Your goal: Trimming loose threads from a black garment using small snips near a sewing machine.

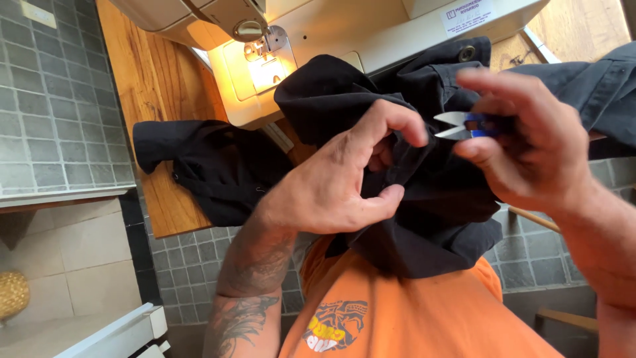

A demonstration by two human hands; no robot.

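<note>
— Fingers first: what are they doing?

— The left hand [338, 185] has its fingers [397, 122] curled together, pinching a fold of the black garment [430, 199]. The thumb presses in from below and the forefinger hooks over the top. The right hand [530, 146] has its fingers clamped on a small pair of thread snips [464, 126] with a blue grip. The two silver blades stand slightly apart and point toward the left forefinger.

— Where is the garment?

— It is bunched up between both hands, raised off the desk [159, 79] and held in front of the person's orange shirt [411, 311]. One part trails back toward the sewing machine [318, 40], and another part, a sleeve perhaps, lies spread on the desk's wooden top to the left. More dark cloth hangs over the right forearm at the upper right.

— Start big, then. What stands around?

— The cream sewing machine sits at the top on the wooden desk, its needle area lit warmly. Grey tiled wall [53, 99] fills the left side, and grey tiles show below the desk edge too. A white object sits in the lower left corner; I cannot tell what it is.

— And the snips against the cloth?

— The blade tips hang just beside the pinched fold. Whether they touch it, I cannot tell from here.
</note>
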